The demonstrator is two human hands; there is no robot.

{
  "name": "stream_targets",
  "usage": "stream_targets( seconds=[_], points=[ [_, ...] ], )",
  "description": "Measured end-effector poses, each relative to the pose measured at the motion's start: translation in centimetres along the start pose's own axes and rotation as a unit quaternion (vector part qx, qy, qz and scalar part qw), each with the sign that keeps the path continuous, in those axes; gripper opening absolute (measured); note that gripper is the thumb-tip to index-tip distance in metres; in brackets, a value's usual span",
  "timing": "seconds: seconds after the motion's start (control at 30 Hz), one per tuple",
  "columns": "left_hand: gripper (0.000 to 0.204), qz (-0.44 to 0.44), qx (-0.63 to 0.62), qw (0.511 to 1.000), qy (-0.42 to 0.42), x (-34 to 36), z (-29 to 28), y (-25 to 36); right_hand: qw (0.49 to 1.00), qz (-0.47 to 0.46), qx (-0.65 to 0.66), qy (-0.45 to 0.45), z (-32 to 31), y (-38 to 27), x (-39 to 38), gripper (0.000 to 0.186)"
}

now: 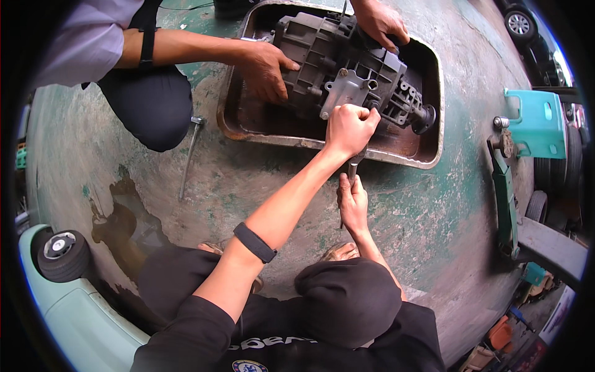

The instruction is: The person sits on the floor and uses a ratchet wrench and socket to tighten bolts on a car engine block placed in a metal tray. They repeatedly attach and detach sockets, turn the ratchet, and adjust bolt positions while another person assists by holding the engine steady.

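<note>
A grey metal gearbox (pixel 310 53) lies in a shallow rusty metal tray (pixel 427 158). My left hand (pixel 349 131) is closed in a fist over the gearbox's near side, beside a flat metal bracket (pixel 345 93). Below that fist, a metal wrench (pixel 353 170) slants across the tray's near rim; its far end is hidden under my left hand. My right hand (pixel 353 203) grips the wrench's handle just outside the tray. Across from me, another person's hand (pixel 265 69) rests on the gearbox's left side, and their other hand (pixel 379 23) is at its far side.
A long-handled socket wrench (pixel 191 155) lies on the worn green floor to the left, near that person's knee. Brown liquid (pixel 127 223) is pooled beside my leg. A pale green car (pixel 80 310) is at lower left. A turquoise stool (pixel 539 124) and a green metal arm (pixel 505 198) stand right.
</note>
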State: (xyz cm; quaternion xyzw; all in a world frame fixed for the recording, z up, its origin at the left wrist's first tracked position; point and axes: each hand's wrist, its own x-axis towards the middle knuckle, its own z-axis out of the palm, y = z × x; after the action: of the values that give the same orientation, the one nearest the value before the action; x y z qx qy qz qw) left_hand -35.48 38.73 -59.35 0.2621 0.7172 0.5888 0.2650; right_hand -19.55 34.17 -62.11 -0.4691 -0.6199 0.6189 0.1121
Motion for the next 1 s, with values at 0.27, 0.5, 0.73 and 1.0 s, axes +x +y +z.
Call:
stream_targets(
  seconds=[0.27, 0.5, 0.73, 1.0],
  points=[
    [0.046, 0.084, -0.177, 0.979, -0.058, -2.6, -2.8, -5.6, 0.958, -0.121, -0.255, -0.042, -5.4, -2.1, 2.0, 0.041],
    [0.020, 0.300, 0.023, 0.952, -0.051, -0.8, -0.2, -7.0, 0.859, -0.211, -0.446, -0.139, -10.1, -6.7, 5.6, 0.040],
    [0.033, 0.366, 0.024, 0.929, 0.052, 0.4, 2.4, -7.1, 0.918, -0.118, -0.344, -0.158, -10.0, -5.9, 6.2, 0.034],
    [0.023, 0.349, -0.007, 0.933, 0.086, 0.1, 2.4, -7.4, 0.967, -0.076, -0.225, -0.091, -7.2, -2.5, 4.3, 0.027]
  ],
)
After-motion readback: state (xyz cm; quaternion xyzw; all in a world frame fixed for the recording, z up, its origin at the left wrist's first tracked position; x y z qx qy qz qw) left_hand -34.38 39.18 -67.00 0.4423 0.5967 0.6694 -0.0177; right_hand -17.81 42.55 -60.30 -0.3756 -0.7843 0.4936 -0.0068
